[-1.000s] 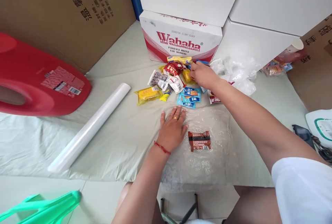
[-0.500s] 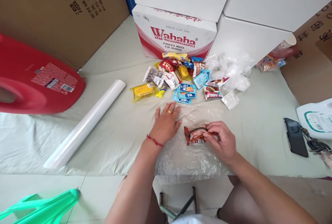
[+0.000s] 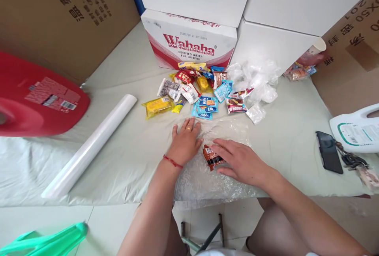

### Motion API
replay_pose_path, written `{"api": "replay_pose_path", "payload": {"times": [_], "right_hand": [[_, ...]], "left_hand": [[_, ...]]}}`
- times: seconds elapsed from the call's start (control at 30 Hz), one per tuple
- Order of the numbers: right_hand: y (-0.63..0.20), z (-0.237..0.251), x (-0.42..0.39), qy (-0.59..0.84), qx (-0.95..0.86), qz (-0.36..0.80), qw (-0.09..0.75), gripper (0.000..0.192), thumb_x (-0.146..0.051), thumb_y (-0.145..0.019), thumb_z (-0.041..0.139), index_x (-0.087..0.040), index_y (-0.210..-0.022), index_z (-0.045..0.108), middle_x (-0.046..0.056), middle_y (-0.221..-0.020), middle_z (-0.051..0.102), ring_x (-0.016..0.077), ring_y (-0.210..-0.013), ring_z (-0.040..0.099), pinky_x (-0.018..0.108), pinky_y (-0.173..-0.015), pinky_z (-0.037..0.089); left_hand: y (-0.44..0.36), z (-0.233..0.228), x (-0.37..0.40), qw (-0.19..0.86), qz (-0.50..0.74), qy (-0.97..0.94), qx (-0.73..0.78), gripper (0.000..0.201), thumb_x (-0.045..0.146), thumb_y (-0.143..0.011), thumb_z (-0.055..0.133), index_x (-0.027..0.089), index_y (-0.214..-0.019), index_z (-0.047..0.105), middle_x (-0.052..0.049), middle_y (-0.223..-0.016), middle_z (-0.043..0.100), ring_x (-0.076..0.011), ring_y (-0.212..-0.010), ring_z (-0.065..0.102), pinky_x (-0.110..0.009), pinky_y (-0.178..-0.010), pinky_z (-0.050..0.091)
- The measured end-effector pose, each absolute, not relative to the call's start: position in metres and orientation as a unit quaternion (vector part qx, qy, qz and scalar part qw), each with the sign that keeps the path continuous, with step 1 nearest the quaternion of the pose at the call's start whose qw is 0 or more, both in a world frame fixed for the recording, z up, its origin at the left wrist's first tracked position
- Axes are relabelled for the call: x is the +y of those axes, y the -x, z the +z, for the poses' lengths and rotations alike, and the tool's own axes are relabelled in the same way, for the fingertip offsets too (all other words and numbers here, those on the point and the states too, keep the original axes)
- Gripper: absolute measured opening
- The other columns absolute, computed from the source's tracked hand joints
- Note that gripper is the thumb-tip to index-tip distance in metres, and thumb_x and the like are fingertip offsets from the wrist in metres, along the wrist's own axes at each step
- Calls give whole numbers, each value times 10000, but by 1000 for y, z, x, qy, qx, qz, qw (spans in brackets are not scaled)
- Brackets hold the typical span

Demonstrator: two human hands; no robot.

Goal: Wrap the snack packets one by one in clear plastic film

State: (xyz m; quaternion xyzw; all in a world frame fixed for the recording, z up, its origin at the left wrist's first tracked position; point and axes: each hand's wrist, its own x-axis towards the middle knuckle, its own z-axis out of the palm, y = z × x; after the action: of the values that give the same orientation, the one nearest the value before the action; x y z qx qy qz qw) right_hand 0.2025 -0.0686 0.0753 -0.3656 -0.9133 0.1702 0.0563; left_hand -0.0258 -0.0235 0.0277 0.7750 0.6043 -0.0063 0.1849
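My left hand (image 3: 184, 141) lies flat, fingers stretched out, at the left edge of a sheet of clear plastic film (image 3: 204, 185). A red cord circles that wrist, and a ring is on one finger. Over the film, my right hand (image 3: 239, 160) reaches across a brown snack packet (image 3: 211, 156), its fingers extended and its thumb apart. The hand hides the packet's right part; whether the palm presses on it I cannot tell. Beyond both hands lies a pile of wrapped snacks, with blue packets (image 3: 205, 108) nearest and a yellow packet (image 3: 157, 107) at the left.
A white roll (image 3: 91, 145) lies at the left, near a red jug (image 3: 44, 94). Behind the snacks stands a Wahaha carton (image 3: 189, 44). Crumpled clear bags (image 3: 259, 78) sit right of the pile. A phone (image 3: 329, 151), keys and a white jug (image 3: 358, 129) are at far right.
The brown packet has been turned over and its other face shows. My right hand has gone from pinching its right end to stretching over it. My left hand stays on the film.
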Motion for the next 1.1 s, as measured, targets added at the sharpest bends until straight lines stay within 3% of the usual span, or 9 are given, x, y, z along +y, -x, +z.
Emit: {"api": "replay_pose_path", "payload": {"times": [0.07, 0.23, 0.47, 0.6, 0.73, 0.9, 1.1], "right_hand": [[-196, 75, -65, 384, -907, 174, 24, 469, -304, -937, 706, -211, -1383, 594, 152, -1376, 651, 330, -1186, 657, 508, -935, 606], [-195, 68, -72, 482, -845, 212, 95, 474, -356, -965, 673, -249, -1413, 566, 116, -1362, 650, 273, -1207, 647, 433, -951, 594], [-179, 65, -75, 479, -864, 153, -28, 663, -287, -884, 772, -180, -1487, 518, 152, -1403, 623, 329, -1139, 585, 484, -904, 555], [-175, 67, -69, 454, -878, 141, -53, 615, -236, -896, 741, -175, -1471, 533, 147, -1324, 654, 326, -1080, 563, 499, -898, 509], [-183, 70, -65, 458, -871, 173, -36, 604, -170, -862, 742, -167, -1436, 553, 122, -1230, 668, 306, -1056, 552, 469, -913, 489], [-181, 75, -65, 479, -857, 188, 25, 597, -188, -861, 747, -172, -1423, 545, 133, -1283, 654, 299, -1077, 551, 456, -933, 499], [-158, 61, -69, 503, -847, 173, -21, 628, -213, -873, 750, -126, -1459, 540, 165, -1295, 661, 353, -1115, 572, 521, -937, 518]], "left_hand": [[26, 29, -23, 189, -9, -774, 605, 589, 318, -998, 493, 189, -1568, 420, -132, -1723, 245, -309, -1602, 221, -682, -1246, 223], [29, 30, -23, 202, -10, -773, 601, 593, 315, -1004, 485, 203, -1580, 401, -127, -1728, 231, -298, -1608, 205, -667, -1258, 206], [31, 32, -23, 218, -6, -770, 599, 558, 312, -1019, 450, 225, -1569, 420, -127, -1724, 255, -298, -1606, 209, -658, -1258, 206], [33, 34, -21, 229, -7, -768, 598, 616, 122, -975, 367, 256, -1574, 415, -88, -1733, 239, -273, -1604, 222, -662, -1249, 218], [37, 33, -21, 234, -24, -771, 592, 769, 3, -859, 389, 221, -1596, 382, -91, -1742, 195, -274, -1612, 195, -670, -1254, 193], [39, 30, -22, 231, -11, -768, 598, 777, -10, -851, 395, 247, -1585, 404, -108, -1735, 209, -284, -1607, 214, -696, -1239, 197], [39, 34, -22, 233, 15, -767, 598, 759, -15, -856, 390, 215, -1579, 411, -109, -1732, 221, -294, -1603, 224, -712, -1230, 207]]}}
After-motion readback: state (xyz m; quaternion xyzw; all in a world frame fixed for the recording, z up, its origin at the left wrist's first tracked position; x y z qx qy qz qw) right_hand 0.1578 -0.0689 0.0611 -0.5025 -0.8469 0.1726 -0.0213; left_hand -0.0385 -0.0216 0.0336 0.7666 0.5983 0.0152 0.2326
